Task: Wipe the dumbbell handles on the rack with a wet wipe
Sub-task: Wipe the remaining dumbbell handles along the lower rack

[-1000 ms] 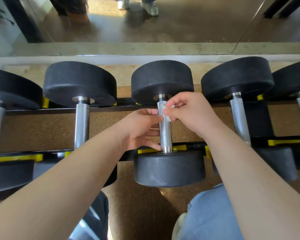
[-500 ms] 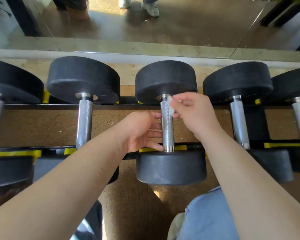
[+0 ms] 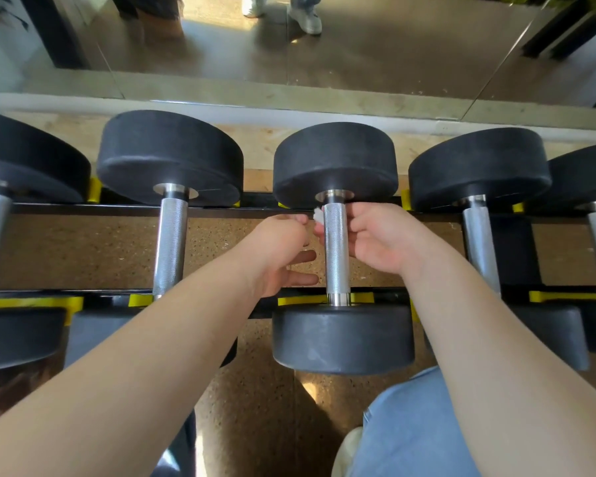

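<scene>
The middle dumbbell's knurled steel handle lies across the black rack between two black weight heads. My right hand curls round the handle's far end from the right, fingers passing underneath. A small white wet wipe pokes out on the handle's left side, by those fingertips. My left hand hovers just left of the handle, its lower fingers straight and pointing at the bar, its upper fingers close to the wipe; whether they touch it I cannot tell.
More dumbbells lie side by side on the rack, one handle to the left and one to the right. Yellow saddles line the rails. A mirror stands behind. My jeans-clad knee is below.
My right hand has shifted from on top of the handle to its right side and wrapped under it. The wipe now shows on the left. My left hand has drawn slightly away from the bar.
</scene>
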